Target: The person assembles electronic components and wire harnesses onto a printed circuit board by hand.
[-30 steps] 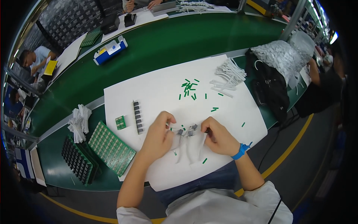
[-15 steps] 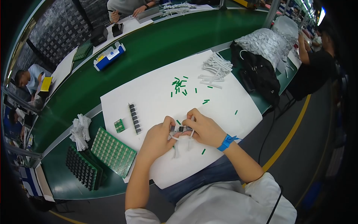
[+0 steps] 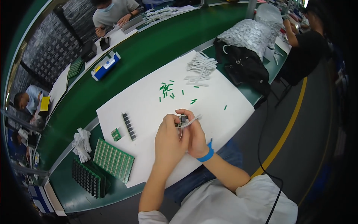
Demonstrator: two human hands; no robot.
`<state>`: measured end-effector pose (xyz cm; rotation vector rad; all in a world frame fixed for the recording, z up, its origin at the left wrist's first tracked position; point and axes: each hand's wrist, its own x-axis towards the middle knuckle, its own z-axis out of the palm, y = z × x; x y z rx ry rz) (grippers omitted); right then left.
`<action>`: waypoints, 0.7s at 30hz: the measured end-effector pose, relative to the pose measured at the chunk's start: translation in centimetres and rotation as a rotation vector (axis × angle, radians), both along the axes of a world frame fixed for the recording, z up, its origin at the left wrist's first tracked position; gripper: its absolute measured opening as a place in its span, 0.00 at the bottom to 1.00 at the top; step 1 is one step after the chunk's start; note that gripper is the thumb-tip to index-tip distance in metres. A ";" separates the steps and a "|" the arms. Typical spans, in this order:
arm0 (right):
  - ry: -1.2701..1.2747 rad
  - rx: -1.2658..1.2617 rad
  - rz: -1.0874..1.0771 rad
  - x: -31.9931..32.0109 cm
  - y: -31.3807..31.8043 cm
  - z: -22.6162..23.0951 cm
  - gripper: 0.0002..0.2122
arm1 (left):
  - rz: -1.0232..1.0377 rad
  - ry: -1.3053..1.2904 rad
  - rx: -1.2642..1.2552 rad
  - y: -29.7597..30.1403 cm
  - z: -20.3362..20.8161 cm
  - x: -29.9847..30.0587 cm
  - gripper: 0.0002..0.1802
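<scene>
Above the near part of a white sheet, my two hands are drawn together around a small circuit board (image 3: 183, 119) carrying black block-shaped parts. White cables (image 3: 192, 122) stick out from it, one crossing over the fingers. My left hand (image 3: 168, 138) is closed on its left side. My right hand (image 3: 196, 137), with a blue band at the wrist, wraps its right side. Fingers hide most of the board. To the left lie a strip of black blocks (image 3: 128, 126) and a small green circuit board (image 3: 116, 134). Small green strips (image 3: 166, 89) are scattered farther off.
White cables (image 3: 202, 67) lie heaped at the sheet's far edge, with another bundle (image 3: 81, 145) on the left. Green board panels (image 3: 113, 159) and a black-block stack (image 3: 88, 178) sit at lower left. A black bag (image 3: 246, 67) lies right. Co-workers sit across and at right.
My hands have come closer together and lifted the board slightly, turning it; its cables now point up to the right. The whole view has shifted as my head moved.
</scene>
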<state>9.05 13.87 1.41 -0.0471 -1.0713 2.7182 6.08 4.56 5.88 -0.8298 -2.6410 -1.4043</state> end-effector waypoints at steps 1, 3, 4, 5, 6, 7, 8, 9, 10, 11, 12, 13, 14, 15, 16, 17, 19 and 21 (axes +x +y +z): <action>-0.089 -0.166 -0.004 0.1 0.2 0.1 0.19 | 0.061 0.145 -0.089 0.9 0.0 0.5 0.15; -0.213 -0.367 -0.012 0.4 1.2 0.8 0.21 | 0.021 0.138 -0.128 2.2 0.3 1.3 0.18; -0.209 -0.362 -0.039 0.6 1.9 1.0 0.21 | -0.028 0.160 -0.153 2.6 0.3 1.6 0.21; -0.224 -0.448 -0.022 0.9 2.8 1.2 0.21 | -0.079 0.181 -0.176 3.2 0.2 1.9 0.25; -0.238 -0.533 -0.001 1.2 3.7 1.4 0.20 | -0.102 0.182 -0.164 3.7 0.1 2.2 0.25; -0.235 -0.526 -0.025 1.3 4.5 1.7 0.20 | -0.140 0.187 -0.225 4.2 0.1 2.7 0.29; -0.288 -0.549 -0.080 1.3 5.3 2.1 0.20 | -0.177 0.194 -0.286 4.8 0.1 3.2 0.34; -0.342 -0.571 -0.133 1.4 6.2 2.2 0.19 | -0.196 0.193 -0.274 5.5 0.3 3.6 0.34; -0.338 -0.565 -0.155 1.5 7.7 1.3 0.19 | -0.273 0.221 -0.306 6.2 0.9 4.1 0.37; -0.280 -0.582 -0.159 1.7 9.8 -0.4 0.17 | -0.347 0.250 -0.338 6.7 1.7 4.6 0.39; -0.220 -0.593 -0.166 2.2 12.0 -1.3 0.16 | -0.388 0.236 -0.322 7.0 3.1 5.3 0.41; -0.212 -0.593 -0.244 2.4 14.4 -1.1 0.14 | -0.404 0.237 -0.307 6.9 3.5 5.6 0.41; -0.104 -0.555 -0.200 3.1 17.6 -0.6 0.12 | -0.472 0.195 -0.258 6.1 3.4 5.5 0.43; -0.104 -0.495 -0.226 3.7 21.0 0.4 0.10 | -0.540 0.153 -0.203 5.4 2.7 5.2 0.45; -0.112 -0.339 -0.287 4.2 24.3 2.2 0.10 | -0.570 0.167 -0.228 4.2 1.7 4.8 0.48; -0.099 -0.228 -0.281 4.1 28.1 2.7 0.10 | -0.581 0.180 -0.264 2.1 0.3 4.5 0.52; -0.138 -0.029 -0.341 2.3 36.3 3.3 0.12 | -0.383 0.236 -0.276 -3.2 -3.1 5.6 0.47; -0.234 0.081 -0.439 1.1 46.5 2.9 0.11 | -0.070 0.279 -0.189 -5.7 -4.9 6.3 0.35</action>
